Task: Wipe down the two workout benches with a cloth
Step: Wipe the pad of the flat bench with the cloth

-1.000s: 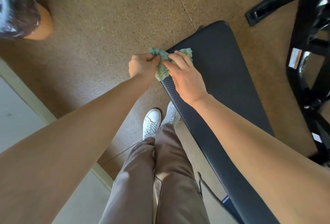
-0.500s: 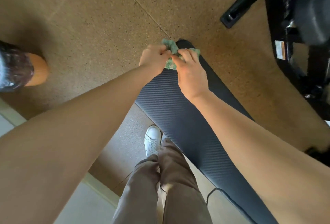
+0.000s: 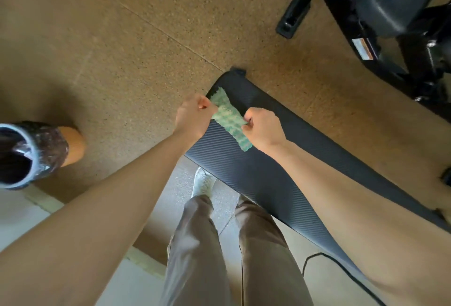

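- Speckled brown floor [image 3: 122, 49] takes up most of the view.
- Black ribbed counter [image 3: 280, 171] runs from the far middle down to the near right.
- More black padded gym gear [image 3: 390, 0] sits far right, apart from the counter.
- Tan trousers [image 3: 195, 257] are near, just left of the counter.
- Dark glazed pot [image 3: 31, 152] stands way off left.
- Left grip [image 3: 192, 116] and right grip [image 3: 262, 127] are both curled tight, each pinching an edge of the cloth.
- Green patterned cloth [image 3: 229, 117] is stretched between them over the counter's far end; can't tell if it's touching.
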